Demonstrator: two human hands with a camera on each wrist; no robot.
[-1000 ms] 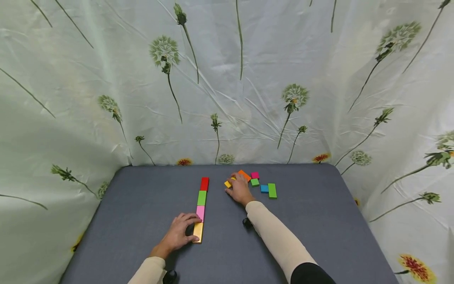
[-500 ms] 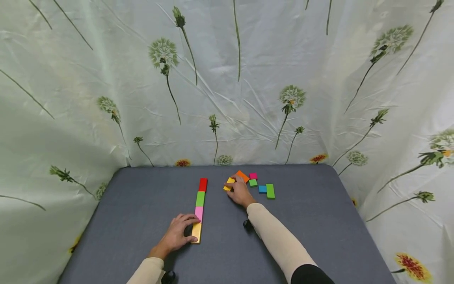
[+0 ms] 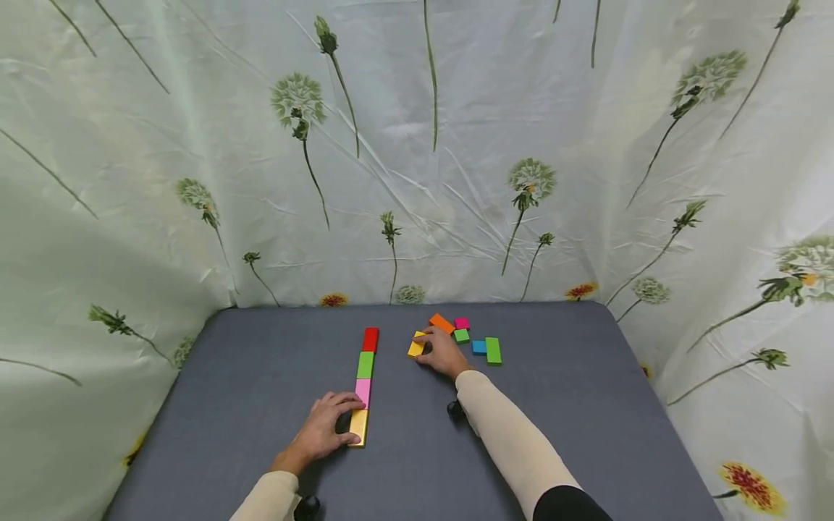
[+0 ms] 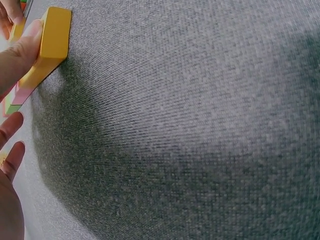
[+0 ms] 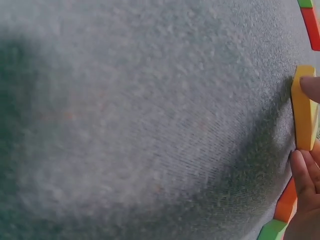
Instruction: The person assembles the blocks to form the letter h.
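Four-sided flat blocks form a straight row on the grey table (image 3: pixel 573 420): red (image 3: pixel 371 340) at the far end, then green (image 3: pixel 365 365), pink (image 3: pixel 362 391) and a gold-yellow block (image 3: pixel 359 422) nearest. My left hand (image 3: pixel 321 428) holds the gold-yellow block, its thumb on the near end and fingertips by the pink joint. In the left wrist view the thumb presses that block (image 4: pixel 55 35); the index fingertip is hidden. Right of the row's far end, my right hand (image 3: pixel 446 353) pinches a yellow block (image 3: pixel 415 347) between thumb and fingers, its block end showing in the right wrist view.
Behind and right of my right hand lie an orange block (image 3: pixel 441 323), a magenta block (image 3: pixel 462 323) and a small green block (image 3: pixel 461 336). Farther right, a blue block (image 3: pixel 478 347) touches a longer green one (image 3: pixel 493 352). A flowered curtain (image 3: pixel 417 181) hangs behind the table's far edge.
My right hand has drawn the yellow block a little nearer, away from the orange block, and turned it more lengthwise. My left hand stays at the row. The head view has shifted slightly.
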